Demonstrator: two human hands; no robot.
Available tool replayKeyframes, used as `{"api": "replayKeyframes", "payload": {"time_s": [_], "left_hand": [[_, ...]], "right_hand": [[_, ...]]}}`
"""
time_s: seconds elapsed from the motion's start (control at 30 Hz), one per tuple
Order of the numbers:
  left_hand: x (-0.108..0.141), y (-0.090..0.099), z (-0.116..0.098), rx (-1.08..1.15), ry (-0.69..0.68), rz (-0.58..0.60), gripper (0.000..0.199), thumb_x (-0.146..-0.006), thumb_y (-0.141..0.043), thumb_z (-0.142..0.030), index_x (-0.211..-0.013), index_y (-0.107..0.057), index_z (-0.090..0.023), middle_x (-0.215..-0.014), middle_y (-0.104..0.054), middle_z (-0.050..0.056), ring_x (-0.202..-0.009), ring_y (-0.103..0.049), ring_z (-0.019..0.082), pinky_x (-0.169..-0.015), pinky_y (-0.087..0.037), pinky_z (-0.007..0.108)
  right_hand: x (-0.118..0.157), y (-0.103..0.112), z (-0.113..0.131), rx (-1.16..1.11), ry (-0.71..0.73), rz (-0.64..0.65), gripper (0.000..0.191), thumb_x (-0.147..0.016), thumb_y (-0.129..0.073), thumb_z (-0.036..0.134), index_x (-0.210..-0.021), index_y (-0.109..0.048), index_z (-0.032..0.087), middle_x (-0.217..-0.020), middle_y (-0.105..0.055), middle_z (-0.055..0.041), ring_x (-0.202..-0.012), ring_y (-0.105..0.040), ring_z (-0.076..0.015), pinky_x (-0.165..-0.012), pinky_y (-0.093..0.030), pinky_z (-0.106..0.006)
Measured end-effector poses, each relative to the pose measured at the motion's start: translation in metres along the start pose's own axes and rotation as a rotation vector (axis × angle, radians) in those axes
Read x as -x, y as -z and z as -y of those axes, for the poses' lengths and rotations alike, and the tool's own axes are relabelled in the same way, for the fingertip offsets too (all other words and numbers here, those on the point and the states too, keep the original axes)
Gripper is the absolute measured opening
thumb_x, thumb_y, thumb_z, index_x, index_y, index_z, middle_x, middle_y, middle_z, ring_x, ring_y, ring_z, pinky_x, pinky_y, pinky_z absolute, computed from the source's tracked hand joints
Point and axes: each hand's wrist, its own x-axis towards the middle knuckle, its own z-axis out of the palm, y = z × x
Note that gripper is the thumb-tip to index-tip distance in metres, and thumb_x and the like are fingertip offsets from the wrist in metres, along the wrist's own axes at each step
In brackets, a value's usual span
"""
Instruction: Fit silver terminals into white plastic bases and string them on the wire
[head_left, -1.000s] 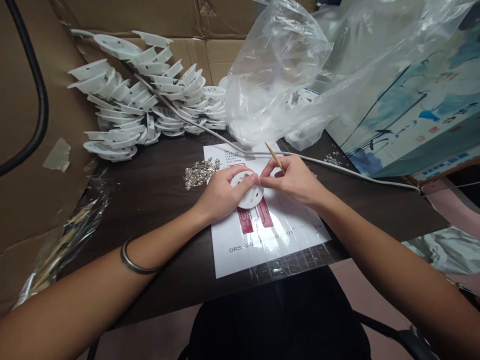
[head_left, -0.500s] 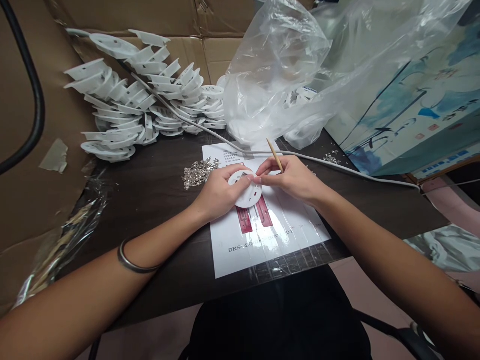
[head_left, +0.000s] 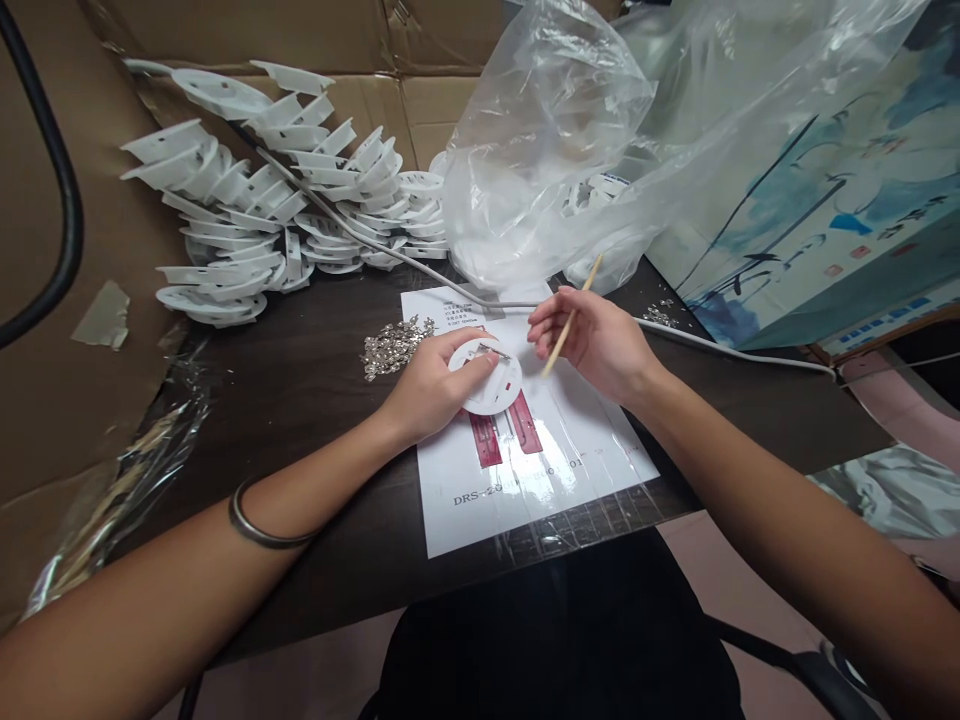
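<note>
My left hand is closed on a round white plastic disc, the thumb pressed on its face. The disc has small slots, and a bit of metal shows near the thumb. To the right of it, my right hand holds a thin wooden stick in loosely curled fingers, its lower end pointing down beside the disc. Beneath both hands lies a printed sheet with a dark red picture partly covered by the disc. Just left of the sheet is a heap of small metal pieces.
Many white plastic discs are stacked at the back left. A clear plastic bag stands behind the sheet. A grey cable crosses the table. More metal bits lie near a painted box at right. Cardboard walls the back.
My right hand has moved away from the disc to the right, and the stick has swung down between its fingers. My left hand still holds the disc in nearly the same place.
</note>
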Motion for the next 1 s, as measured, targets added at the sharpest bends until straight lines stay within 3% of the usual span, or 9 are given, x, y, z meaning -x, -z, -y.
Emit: {"api": "replayKeyframes", "payload": {"time_s": [0.2, 0.37, 0.43, 0.67, 0.83, 1.0], "left_hand": [[-0.001, 0.000, -0.001, -0.001, 0.012, -0.004, 0.018, -0.081, -0.061, -0.032, -0.087, -0.071, -0.018, -0.086, -0.072, 0.003, -0.079, -0.065, 0.018, -0.074, -0.050, 0.029], [-0.001, 0.000, 0.000, -0.004, 0.009, -0.010, 0.017, -0.079, -0.062, -0.032, -0.085, -0.070, -0.018, -0.087, -0.072, 0.003, -0.081, -0.065, 0.018, -0.077, -0.050, 0.030], [-0.001, 0.000, 0.000, -0.008, 0.011, -0.011, 0.017, -0.079, -0.062, -0.032, -0.084, -0.070, -0.018, -0.086, -0.072, 0.003, -0.081, -0.065, 0.019, -0.077, -0.051, 0.030], [-0.001, 0.000, 0.001, -0.014, 0.017, -0.008, 0.018, -0.080, -0.062, -0.033, -0.085, -0.072, -0.020, -0.088, -0.073, 0.003, -0.083, -0.066, 0.019, -0.079, -0.051, 0.030], [-0.001, 0.000, 0.002, -0.003, 0.027, -0.017, 0.017, -0.080, -0.062, -0.032, -0.084, -0.071, -0.019, -0.088, -0.072, 0.003, -0.083, -0.066, 0.019, -0.079, -0.050, 0.030], [-0.001, -0.001, 0.002, 0.010, 0.022, -0.009, 0.016, -0.080, -0.062, -0.032, -0.083, -0.071, -0.019, -0.085, -0.072, 0.002, -0.080, -0.066, 0.018, -0.077, -0.051, 0.029]], "right_hand": [[-0.001, 0.001, -0.006, 0.048, 0.034, 0.025, 0.043, -0.089, -0.050, 0.048, -0.057, -0.050, 0.019, -0.055, -0.050, -0.0005, -0.049, -0.048, -0.0109, -0.042, -0.034, -0.024], [0.002, -0.002, -0.008, 0.097, -0.002, 0.139, 0.045, -0.091, -0.044, 0.054, -0.060, -0.049, 0.021, -0.039, -0.034, 0.0068, -0.033, -0.025, -0.0078, -0.035, -0.022, -0.024], [0.002, -0.004, -0.008, 0.105, 0.005, 0.131, 0.051, -0.091, -0.042, 0.057, -0.056, -0.045, 0.021, -0.038, -0.029, 0.0074, -0.033, -0.022, -0.0073, -0.035, -0.020, -0.024], [0.000, -0.008, -0.009, 0.101, 0.147, -0.021, 0.054, -0.085, -0.046, 0.066, -0.054, -0.042, 0.022, -0.046, -0.027, 0.0067, -0.036, -0.032, -0.0077, -0.038, -0.028, -0.025], [-0.001, -0.010, -0.012, 0.167, 0.156, -0.037, 0.061, -0.080, -0.043, 0.076, -0.051, -0.032, 0.023, -0.045, -0.029, 0.0054, -0.038, -0.032, -0.0087, -0.039, -0.031, -0.025], [0.002, -0.011, -0.011, 0.190, 0.218, -0.078, 0.056, -0.080, -0.050, 0.071, -0.055, -0.042, 0.022, -0.046, -0.040, 0.0038, -0.037, -0.036, -0.0082, -0.037, -0.029, -0.024]]}}
